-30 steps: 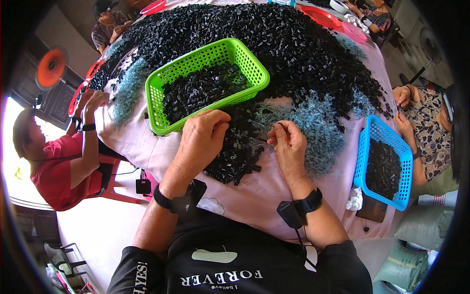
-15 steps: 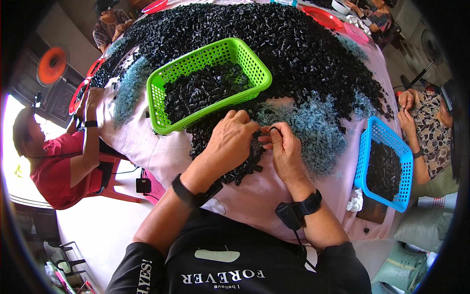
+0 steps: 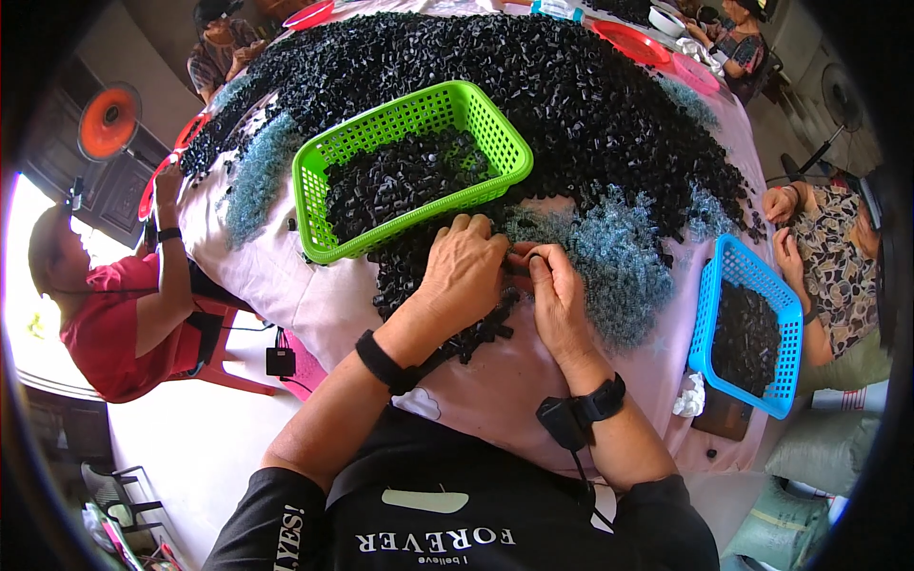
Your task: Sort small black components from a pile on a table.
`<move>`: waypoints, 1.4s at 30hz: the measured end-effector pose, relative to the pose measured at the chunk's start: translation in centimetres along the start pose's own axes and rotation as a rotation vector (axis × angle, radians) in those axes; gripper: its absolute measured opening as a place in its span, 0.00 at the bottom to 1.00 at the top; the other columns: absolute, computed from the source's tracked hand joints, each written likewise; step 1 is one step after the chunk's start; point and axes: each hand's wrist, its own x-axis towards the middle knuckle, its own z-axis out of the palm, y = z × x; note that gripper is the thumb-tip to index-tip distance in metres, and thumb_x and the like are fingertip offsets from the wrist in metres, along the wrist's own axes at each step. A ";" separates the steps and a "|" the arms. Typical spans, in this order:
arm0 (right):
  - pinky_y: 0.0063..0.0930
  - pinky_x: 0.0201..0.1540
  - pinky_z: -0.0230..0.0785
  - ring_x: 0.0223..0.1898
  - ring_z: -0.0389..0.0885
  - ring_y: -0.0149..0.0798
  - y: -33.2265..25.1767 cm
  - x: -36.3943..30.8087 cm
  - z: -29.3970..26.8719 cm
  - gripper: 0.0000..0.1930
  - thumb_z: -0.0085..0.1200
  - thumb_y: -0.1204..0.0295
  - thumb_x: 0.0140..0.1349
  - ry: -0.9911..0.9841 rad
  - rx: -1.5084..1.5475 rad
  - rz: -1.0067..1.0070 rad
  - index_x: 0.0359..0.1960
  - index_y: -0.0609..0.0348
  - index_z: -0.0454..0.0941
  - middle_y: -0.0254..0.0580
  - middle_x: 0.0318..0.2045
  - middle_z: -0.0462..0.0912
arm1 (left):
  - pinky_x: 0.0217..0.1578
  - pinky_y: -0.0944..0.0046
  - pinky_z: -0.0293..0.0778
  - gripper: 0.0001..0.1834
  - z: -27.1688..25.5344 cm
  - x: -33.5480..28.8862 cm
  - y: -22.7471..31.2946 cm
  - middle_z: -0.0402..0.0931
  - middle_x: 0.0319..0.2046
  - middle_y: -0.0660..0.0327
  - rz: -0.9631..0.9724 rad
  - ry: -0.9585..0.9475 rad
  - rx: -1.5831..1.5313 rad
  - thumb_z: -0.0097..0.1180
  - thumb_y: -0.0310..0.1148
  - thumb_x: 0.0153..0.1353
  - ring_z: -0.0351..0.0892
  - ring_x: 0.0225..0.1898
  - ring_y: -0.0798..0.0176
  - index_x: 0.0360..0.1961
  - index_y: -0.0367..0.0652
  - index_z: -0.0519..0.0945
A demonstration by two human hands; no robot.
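Note:
My left hand (image 3: 464, 265) is closed, its fingers curled down just in front of the green basket (image 3: 419, 224). Against its fingertips sits my right hand (image 3: 557, 290), thumb and forefinger pinched together. What either hand holds is hidden between the fingers; something small and dark shows there. Small black tube-like pieces (image 3: 390, 176) fill much of the basket. More of them form a loose pile (image 3: 481, 335) beneath my hands. To the right of my right hand lies a tangled heap of clear bluish bits (image 3: 624, 266).
A wide mound of black pieces (image 3: 590, 105) covers the far side of the pink tablecloth (image 3: 314, 295). At right stands a blue basket (image 3: 703, 328) of black pieces, beside crumpled white tissue (image 3: 689, 395). Co-workers sit around the table. An orange fan (image 3: 109, 122) is at left.
My left hand has shifted slightly right, its fingers coming closer to the right hand's. My right hand stays nearly in place. The co-worker at left has moved a hand slightly.

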 end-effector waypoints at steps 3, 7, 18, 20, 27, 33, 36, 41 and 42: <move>0.29 0.50 0.77 0.49 0.84 0.38 -0.2 0.1 -0.2 0.09 0.45 0.72 0.77 -0.060 0.079 0.045 0.46 0.66 0.75 0.46 0.51 0.83 | 0.49 0.50 0.72 0.11 -1.0 -0.8 -0.6 0.76 0.40 0.52 -0.024 0.021 -0.025 0.67 0.29 0.49 0.75 0.48 0.46 0.36 0.40 0.83; 0.31 0.60 0.72 0.56 0.81 0.38 -0.4 0.1 -0.1 0.10 0.45 0.70 0.78 -0.209 0.155 0.048 0.45 0.65 0.75 0.48 0.60 0.79 | 0.51 0.50 0.72 0.13 -3.0 -2.1 -1.2 0.77 0.42 0.53 -0.104 0.003 -0.050 0.66 0.26 0.51 0.76 0.50 0.45 0.39 0.39 0.83; 0.30 0.59 0.73 0.58 0.80 0.38 0.0 0.3 -0.3 0.13 0.46 0.65 0.78 -0.219 0.177 0.011 0.44 0.64 0.75 0.49 0.60 0.79 | 0.38 0.55 0.77 0.06 -5.6 -4.4 -2.8 0.81 0.32 0.51 -0.204 0.154 -0.240 0.62 0.24 0.58 0.83 0.36 0.46 0.37 0.36 0.85; 0.30 0.58 0.74 0.57 0.81 0.38 -0.1 0.4 -0.1 0.13 0.46 0.65 0.78 -0.218 0.151 0.013 0.44 0.64 0.75 0.49 0.59 0.80 | 0.37 0.55 0.77 0.06 -5.6 -4.7 -2.9 0.81 0.32 0.51 -0.201 0.137 -0.227 0.62 0.24 0.58 0.83 0.36 0.46 0.38 0.37 0.85; 0.29 0.56 0.77 0.57 0.82 0.39 -1.0 0.0 0.0 0.13 0.48 0.63 0.77 -0.321 0.321 0.103 0.46 0.61 0.76 0.48 0.62 0.76 | 0.37 0.54 0.76 0.06 -5.0 -4.6 -2.7 0.79 0.32 0.52 -0.190 0.075 -0.252 0.64 0.24 0.55 0.81 0.36 0.47 0.36 0.39 0.85; 0.28 0.54 0.78 0.54 0.84 0.38 -0.6 0.3 -0.2 0.13 0.47 0.64 0.77 -0.221 0.203 0.022 0.46 0.62 0.76 0.48 0.62 0.77 | 0.39 0.53 0.75 0.07 -5.0 -4.3 -2.3 0.77 0.31 0.53 -0.188 0.087 -0.229 0.65 0.24 0.53 0.80 0.39 0.47 0.34 0.39 0.85; 0.28 0.51 0.79 0.51 0.86 0.38 -0.1 0.1 -0.1 0.13 0.47 0.64 0.77 -0.212 0.059 -0.043 0.46 0.62 0.76 0.48 0.60 0.79 | 0.40 0.51 0.75 0.08 -4.6 -4.3 -2.2 0.77 0.32 0.53 -0.143 0.096 -0.200 0.66 0.25 0.52 0.80 0.39 0.46 0.35 0.40 0.84; 0.27 0.47 0.80 0.48 0.87 0.37 -0.8 -0.1 0.1 0.11 0.47 0.66 0.77 -0.229 0.053 -0.015 0.47 0.63 0.76 0.47 0.56 0.82 | 0.43 0.51 0.75 0.10 -3.8 -4.3 -2.2 0.77 0.35 0.53 -0.179 0.016 -0.134 0.66 0.25 0.51 0.80 0.42 0.46 0.36 0.41 0.84; 0.27 0.47 0.81 0.48 0.87 0.37 -1.1 0.0 0.0 0.11 0.47 0.66 0.77 -0.246 0.111 0.022 0.47 0.63 0.76 0.46 0.56 0.82 | 0.44 0.51 0.75 0.10 -3.7 -4.3 -2.2 0.77 0.36 0.53 -0.165 0.017 -0.122 0.65 0.25 0.50 0.79 0.43 0.46 0.36 0.41 0.84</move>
